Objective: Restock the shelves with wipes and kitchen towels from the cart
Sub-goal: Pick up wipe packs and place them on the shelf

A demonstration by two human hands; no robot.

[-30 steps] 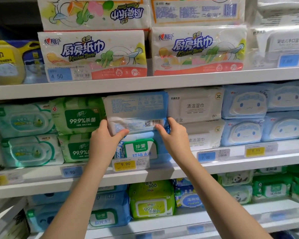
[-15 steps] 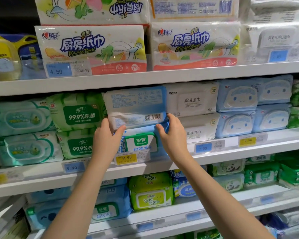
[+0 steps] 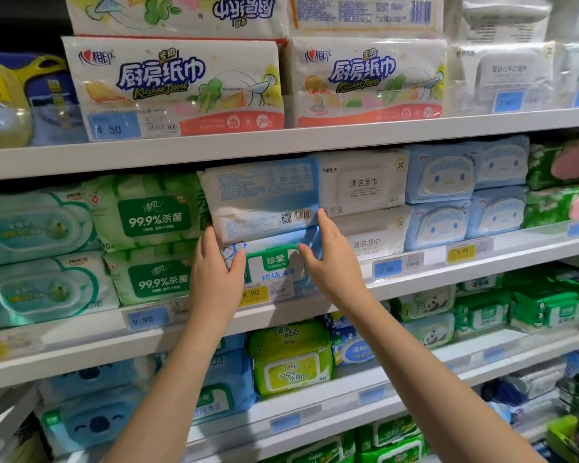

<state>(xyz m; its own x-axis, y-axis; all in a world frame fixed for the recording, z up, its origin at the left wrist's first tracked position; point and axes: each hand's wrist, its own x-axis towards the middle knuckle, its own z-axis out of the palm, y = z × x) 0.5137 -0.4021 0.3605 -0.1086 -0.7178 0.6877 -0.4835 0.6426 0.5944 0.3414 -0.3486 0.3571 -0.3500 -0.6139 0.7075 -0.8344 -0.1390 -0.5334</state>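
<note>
The blue-and-white wipes pack [image 3: 264, 198] lies lengthwise directly on top of the green-lidded pack [image 3: 274, 264], with its printed back and barcode facing outward. The left hand [image 3: 214, 272] grips its left end and the right hand [image 3: 335, 265] grips its right end. Two white kitchen towel packs [image 3: 181, 85] stand side by side one shelf [image 3: 281, 142] above the green-lidded pack, labels facing out.

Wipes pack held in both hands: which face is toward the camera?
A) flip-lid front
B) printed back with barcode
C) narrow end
B: the wipes pack shows fine print, a QR code and a barcode, gripped by the left hand and right hand.
</note>
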